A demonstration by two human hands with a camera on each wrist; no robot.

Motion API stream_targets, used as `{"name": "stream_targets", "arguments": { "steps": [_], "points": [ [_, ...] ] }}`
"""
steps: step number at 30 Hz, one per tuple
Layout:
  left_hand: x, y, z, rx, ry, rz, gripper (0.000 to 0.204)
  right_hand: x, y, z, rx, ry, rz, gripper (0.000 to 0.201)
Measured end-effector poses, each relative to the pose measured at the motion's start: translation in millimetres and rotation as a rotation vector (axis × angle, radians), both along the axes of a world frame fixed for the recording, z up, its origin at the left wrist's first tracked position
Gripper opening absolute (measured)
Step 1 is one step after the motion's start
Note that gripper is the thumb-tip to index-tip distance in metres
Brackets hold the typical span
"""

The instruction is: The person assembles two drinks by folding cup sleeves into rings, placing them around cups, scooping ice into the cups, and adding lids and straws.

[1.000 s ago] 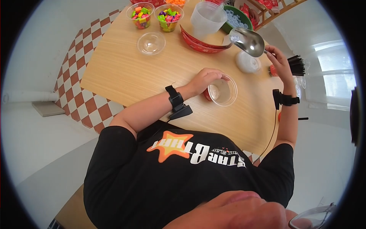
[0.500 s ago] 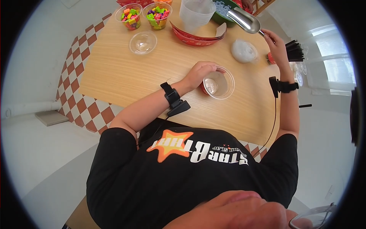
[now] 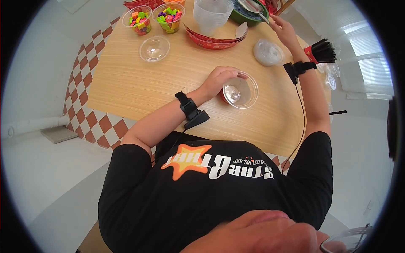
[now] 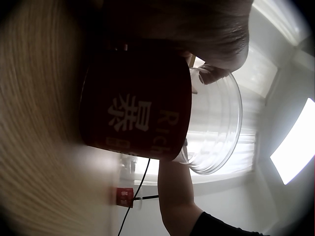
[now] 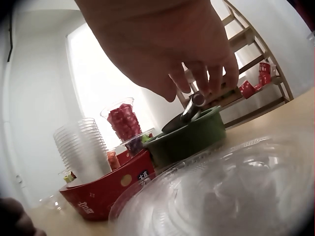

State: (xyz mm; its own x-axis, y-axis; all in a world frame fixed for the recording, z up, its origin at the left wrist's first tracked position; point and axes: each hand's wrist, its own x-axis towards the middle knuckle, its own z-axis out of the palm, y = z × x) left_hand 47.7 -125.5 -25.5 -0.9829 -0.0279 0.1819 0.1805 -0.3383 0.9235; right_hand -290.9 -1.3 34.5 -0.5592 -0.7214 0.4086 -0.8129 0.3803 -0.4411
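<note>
My left hand (image 3: 219, 83) grips a clear plastic cup (image 3: 247, 90) by its side, near the table's front edge. A dark red sleeve (image 4: 138, 105) with white lettering wraps the cup's lower part. A metal scoop (image 3: 249, 6) lies in the green basin (image 3: 262, 17) at the back, among pale bluish contents. My right hand (image 3: 285, 31) is at the end of the scoop's handle (image 5: 193, 108). In the right wrist view its fingers hang loosely spread right at the handle, with the thumb apart from it.
Red paper trays (image 3: 217, 43) hold a stack of clear cups (image 3: 211, 17). Two cups of colourful wrapped sweets (image 3: 168, 19) stand at the back left, near a clear lid (image 3: 154, 48). A pile of clear lids (image 3: 268, 52) and black straws (image 3: 324, 51) are at the right.
My right hand has moved the scoop back and down into the green basin, and its fingers have loosened at the handle. My left hand stays on the cup.
</note>
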Motion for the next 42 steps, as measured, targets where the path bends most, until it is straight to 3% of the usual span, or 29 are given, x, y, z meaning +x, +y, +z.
{"name": "stream_targets", "arguments": {
  "steps": [6, 8, 11, 12, 18, 31, 34, 36, 37, 39, 42],
  "points": [
    [-0.8, 0.1, -1.7, -0.009, 0.0, 0.01, 0.044, 97.6, 57.6, 29.3, 0.133, 0.287, 0.039, 0.035],
    [-1.4, 0.8, -2.6, 0.001, -0.008, 0.007, 0.045, 136.2, 70.8, 36.2, 0.353, 0.389, 0.032, 0.037],
    [-0.4, 0.0, -0.2, -0.014, 0.001, 0.006, 0.045, 156.9, 85.1, 27.0, 0.457, 0.476, 0.026, 0.041],
    [-0.3, -0.2, 0.5, -0.016, 0.005, 0.004, 0.045, 162.0, 86.7, 24.4, 0.48, 0.493, -0.009, 0.034],
    [1.2, -1.1, 1.4, -0.008, 0.004, -0.003, 0.045, 148.8, 94.1, 3.9, 0.368, 0.427, -0.045, 0.014],
    [-1.0, -0.2, -2.3, 0.009, 0.006, 0.001, 0.044, 158.6, 66.2, 32.8, 0.289, 0.402, 0.032, 0.01],
    [-0.7, -0.1, -3.6, 0.012, 0.011, 0.013, 0.043, 193.0, 67.0, 58.6, 0.115, 0.463, 0.115, 0.01],
    [-2.2, 1.6, -5.8, 0.038, 0.002, 0.017, 0.042, 222.6, 71.1, 69.6, -0.215, -0.076, 0.071, 0.021],
    [-3.5, 2.5, -7.8, 0.077, 0.005, 0.021, 0.046, 231.7, 72.6, 72.3, -0.209, -0.083, 0.07, 0.021],
    [-1.5, 5.1, -6.4, 0.117, 0.002, 0.024, 0.05, 245.5, 74.7, 74.3, -0.321, -0.49, 0.193, 0.031],
    [-0.6, 7.2, -7.0, 0.139, -0.062, 0.065, 0.056, 256.0, 72.9, 47.3, -0.223, -0.61, 0.176, 0.031]
  ]
}}
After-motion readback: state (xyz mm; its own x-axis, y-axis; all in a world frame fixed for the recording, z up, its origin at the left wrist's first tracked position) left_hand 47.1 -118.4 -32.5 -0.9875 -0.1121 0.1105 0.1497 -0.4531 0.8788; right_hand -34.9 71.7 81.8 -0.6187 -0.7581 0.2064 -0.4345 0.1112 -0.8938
